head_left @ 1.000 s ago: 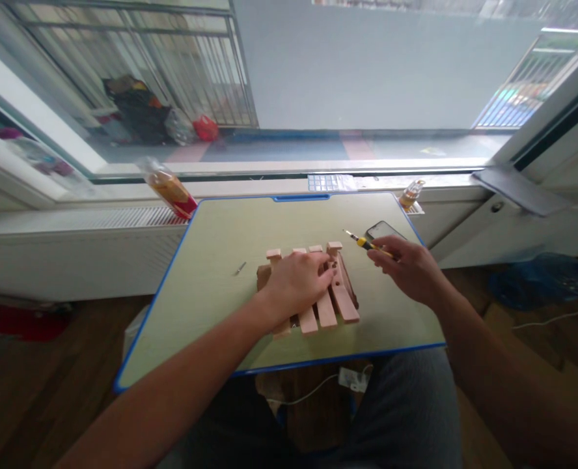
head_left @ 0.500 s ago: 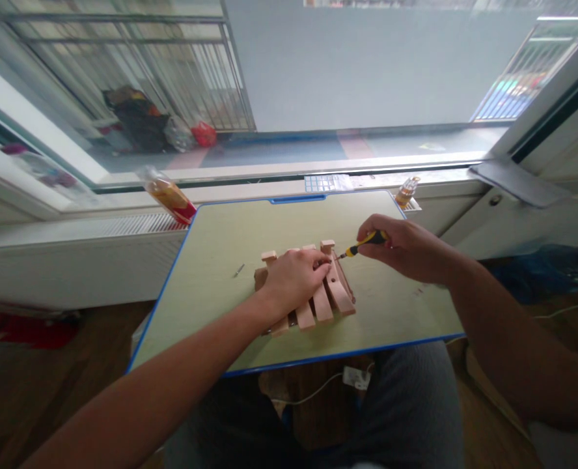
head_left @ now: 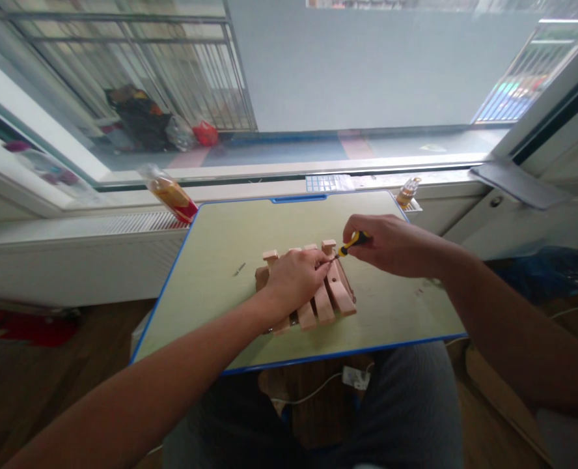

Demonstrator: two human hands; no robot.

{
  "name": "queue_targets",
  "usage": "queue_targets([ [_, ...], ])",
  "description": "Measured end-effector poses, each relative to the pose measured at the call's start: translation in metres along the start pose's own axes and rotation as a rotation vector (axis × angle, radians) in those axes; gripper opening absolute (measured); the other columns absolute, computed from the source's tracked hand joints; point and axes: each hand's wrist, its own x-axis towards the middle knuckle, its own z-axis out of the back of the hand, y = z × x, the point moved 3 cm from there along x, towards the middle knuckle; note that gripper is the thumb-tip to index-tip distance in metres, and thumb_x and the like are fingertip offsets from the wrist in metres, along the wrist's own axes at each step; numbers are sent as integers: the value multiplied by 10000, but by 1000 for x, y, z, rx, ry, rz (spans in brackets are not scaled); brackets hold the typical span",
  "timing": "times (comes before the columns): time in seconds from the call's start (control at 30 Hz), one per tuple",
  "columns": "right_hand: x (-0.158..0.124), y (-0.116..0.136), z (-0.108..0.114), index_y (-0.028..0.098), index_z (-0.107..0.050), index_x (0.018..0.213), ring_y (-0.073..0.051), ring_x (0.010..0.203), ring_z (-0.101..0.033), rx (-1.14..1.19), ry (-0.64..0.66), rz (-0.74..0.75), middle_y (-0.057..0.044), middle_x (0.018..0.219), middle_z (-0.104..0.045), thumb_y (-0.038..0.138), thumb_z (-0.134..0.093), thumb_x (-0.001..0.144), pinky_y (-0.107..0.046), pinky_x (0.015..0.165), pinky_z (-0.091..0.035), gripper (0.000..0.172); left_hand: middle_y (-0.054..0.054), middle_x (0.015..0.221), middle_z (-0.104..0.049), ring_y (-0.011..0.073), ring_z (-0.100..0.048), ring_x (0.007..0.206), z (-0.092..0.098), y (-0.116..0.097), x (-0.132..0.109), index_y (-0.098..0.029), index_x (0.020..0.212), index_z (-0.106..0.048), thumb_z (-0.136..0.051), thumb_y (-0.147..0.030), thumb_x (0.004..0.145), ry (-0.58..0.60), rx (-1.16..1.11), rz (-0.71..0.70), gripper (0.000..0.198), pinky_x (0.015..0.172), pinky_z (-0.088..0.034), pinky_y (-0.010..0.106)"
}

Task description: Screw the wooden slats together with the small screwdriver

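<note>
A small wooden slatted assembly [head_left: 326, 301] lies in the middle of a blue-edged desk [head_left: 220, 241]. My left hand [head_left: 293, 279] rests on top of its slats, fingers curled down and pinched at the far right slat; whether they hold a small part there I cannot make out. My right hand [head_left: 391, 245] is closed round a yellow-and-black screwdriver [head_left: 348, 245], whose tip points left and down at the spot by my left fingertips.
A loose screw [head_left: 240, 268] lies left of the wood. On the windowsill behind the desk sit a tilted bottle with an orange-red label [head_left: 169, 193], a small amber bottle [head_left: 409, 191] and a flat packet [head_left: 325, 183]. My knees are under the desk's near edge.
My right hand has lifted the screwdriver from over the phone at the right and brought its tip to the wooden piece by my left fingers. The phone is now hidden behind my right hand.
</note>
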Motion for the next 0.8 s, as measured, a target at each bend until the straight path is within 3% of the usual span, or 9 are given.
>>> queue_targets([
  [0.2, 16, 27, 7, 206, -631, 980, -182, 850, -569, -178, 88, 232, -74, 979, -717, 205, -526, 915, -296, 724, -342, 123, 28, 1065, -833, 247, -750, 941, -4, 1, 0, -296, 1086, -826, -550, -392, 1025, -49, 45, -29, 298, 790, -536, 353],
  [0.43, 29, 32, 4, 203, -653, 1026, -192, 715, -531, -267, 105, 120, -88, 828, -701, 396, -547, 958, -312, 618, -285, 230, 36, 1049, -836, 253, -756, 940, -4, 1, 0, -300, 1083, -834, -565, -378, 1015, -68, 71, -35, 289, 782, -552, 367],
  [0.57, 26, 27, 0, 203, -629, 1041, -212, 750, -573, -249, 73, 13, -116, 881, -717, 434, -525, 966, -317, 630, -312, 264, 21, 1068, -839, 246, -759, 940, -4, 1, 0, -315, 1108, -836, -571, -369, 1008, -77, 59, -36, 288, 805, -561, 372],
  [0.8, 24, 30, -5, 227, -586, 1033, -214, 763, -570, -233, 58, 75, -98, 874, -702, 434, -489, 996, -329, 635, -297, 231, 22, 1102, -837, 251, -759, 974, -3, 0, 2, -314, 1114, -839, -551, -366, 1011, -39, 64, -11, 310, 814, -567, 377],
])
